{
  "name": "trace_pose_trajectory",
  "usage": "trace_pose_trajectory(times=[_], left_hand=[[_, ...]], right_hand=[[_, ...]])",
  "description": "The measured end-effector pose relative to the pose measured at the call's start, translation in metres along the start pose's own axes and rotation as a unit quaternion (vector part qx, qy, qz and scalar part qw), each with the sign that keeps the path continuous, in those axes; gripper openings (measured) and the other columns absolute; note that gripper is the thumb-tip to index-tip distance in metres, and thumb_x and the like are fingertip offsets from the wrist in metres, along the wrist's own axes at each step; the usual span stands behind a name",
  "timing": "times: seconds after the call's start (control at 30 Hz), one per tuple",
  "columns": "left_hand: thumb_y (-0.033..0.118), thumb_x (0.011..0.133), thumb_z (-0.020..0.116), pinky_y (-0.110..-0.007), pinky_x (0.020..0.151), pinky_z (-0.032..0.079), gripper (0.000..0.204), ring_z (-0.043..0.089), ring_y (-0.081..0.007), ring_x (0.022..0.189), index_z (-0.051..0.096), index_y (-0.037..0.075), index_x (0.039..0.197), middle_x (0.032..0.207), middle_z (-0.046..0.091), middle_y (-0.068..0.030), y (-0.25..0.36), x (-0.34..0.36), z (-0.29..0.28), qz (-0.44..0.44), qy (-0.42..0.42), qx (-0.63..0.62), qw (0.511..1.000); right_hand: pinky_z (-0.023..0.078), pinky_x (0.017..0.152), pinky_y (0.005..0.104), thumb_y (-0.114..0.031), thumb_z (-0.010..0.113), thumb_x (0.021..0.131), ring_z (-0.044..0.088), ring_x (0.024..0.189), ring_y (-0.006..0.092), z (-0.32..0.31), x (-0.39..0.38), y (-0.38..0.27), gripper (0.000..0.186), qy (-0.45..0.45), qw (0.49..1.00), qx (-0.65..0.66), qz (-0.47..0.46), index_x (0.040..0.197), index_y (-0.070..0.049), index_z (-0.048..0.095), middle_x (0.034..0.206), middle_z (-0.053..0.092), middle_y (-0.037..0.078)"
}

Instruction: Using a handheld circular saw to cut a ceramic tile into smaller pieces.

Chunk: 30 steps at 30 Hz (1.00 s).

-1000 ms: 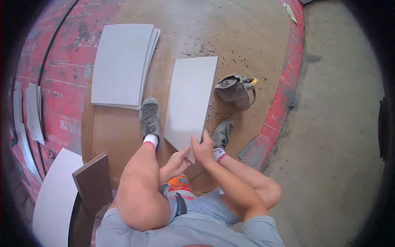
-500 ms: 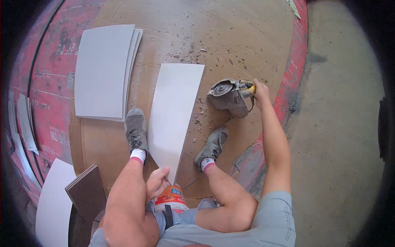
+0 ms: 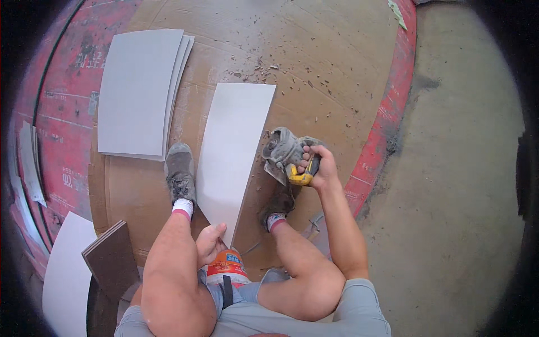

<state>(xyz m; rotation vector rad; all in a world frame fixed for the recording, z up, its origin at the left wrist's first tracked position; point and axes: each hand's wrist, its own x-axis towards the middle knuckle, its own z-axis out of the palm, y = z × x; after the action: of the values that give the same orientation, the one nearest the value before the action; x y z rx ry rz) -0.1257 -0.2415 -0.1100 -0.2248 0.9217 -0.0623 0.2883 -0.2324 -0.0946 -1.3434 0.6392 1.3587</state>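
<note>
A long white tile (image 3: 236, 135) lies between my feet on brown cardboard. My left hand (image 3: 210, 244) grips its near corner, just above an orange and white bucket (image 3: 227, 272) between my legs. My right hand (image 3: 317, 165) is wrapped round the yellow and black handle of a dusty circular saw (image 3: 281, 146), which is held right of the tile over my right foot. The saw's blade is mostly hidden.
A stack of white tiles (image 3: 137, 95) lies upper left. More white (image 3: 64, 275) and brown (image 3: 109, 253) pieces stand lower left, narrow offcuts (image 3: 31, 160) farther left. A dark hose (image 3: 53, 56) runs along the red sheeting. Chips litter the cardboard (image 3: 337, 56); concrete floor (image 3: 449, 168) borders it at right.
My right hand left the tile, took hold of the saw, then moved it left and down, turning it. My left hand stayed at the tile's near corner.
</note>
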Motion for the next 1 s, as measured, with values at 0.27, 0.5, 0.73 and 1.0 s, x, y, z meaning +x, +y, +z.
trace_pose_trajectory(times=[0.27,0.5,0.73,1.0], left_hand=[[0.037,0.106,0.048,-0.051,0.082,0.057,0.047,0.068,-0.0313,0.092,0.051,0.006,0.14,0.116,0.067,-0.0146,0.086,-0.107,0.084,-0.052,0.08,-0.036,0.995],[0.022,0.098,0.069,-0.048,0.098,0.055,0.044,0.066,-0.0284,0.113,0.055,-0.003,0.132,0.124,0.068,-0.016,0.042,-0.038,-0.044,0.031,-0.01,-0.028,0.999],[0.022,0.097,0.071,-0.048,0.101,0.054,0.049,0.066,-0.029,0.116,0.054,-0.004,0.134,0.126,0.067,-0.0154,0.052,-0.02,-0.065,0.032,-0.017,-0.028,0.999],[0.024,0.096,0.073,-0.048,0.102,0.053,0.052,0.064,-0.0296,0.119,0.053,-0.002,0.136,0.13,0.065,-0.0151,0.063,-0.03,-0.057,0.045,0.004,-0.016,0.999]], right_hand=[[0.048,0.052,0.0373,-0.013,0.06,0.093,0.055,0.058,0.018,0.121,-0.142,-0.007,0.022,0.027,0.953,-0.157,-0.259,0.111,-0.001,0.059,0.075,0.056,0.006],[0.047,0.053,0.0363,-0.014,0.056,0.094,0.055,0.06,0.0178,0.181,-0.144,0.012,0.028,-0.05,0.865,-0.196,-0.46,0.12,-0.003,0.052,0.08,0.053,0.007],[0.048,0.054,0.0372,-0.012,0.056,0.093,0.054,0.062,0.0181,0.203,-0.11,0.043,0.028,-0.072,0.86,-0.188,-0.469,0.12,-0.004,0.051,0.084,0.053,0.008],[0.048,0.054,0.0368,-0.01,0.057,0.092,0.054,0.062,0.0175,0.207,-0.099,0.064,0.03,-0.062,0.867,-0.184,-0.459,0.121,-0.004,0.052,0.084,0.053,0.008]])
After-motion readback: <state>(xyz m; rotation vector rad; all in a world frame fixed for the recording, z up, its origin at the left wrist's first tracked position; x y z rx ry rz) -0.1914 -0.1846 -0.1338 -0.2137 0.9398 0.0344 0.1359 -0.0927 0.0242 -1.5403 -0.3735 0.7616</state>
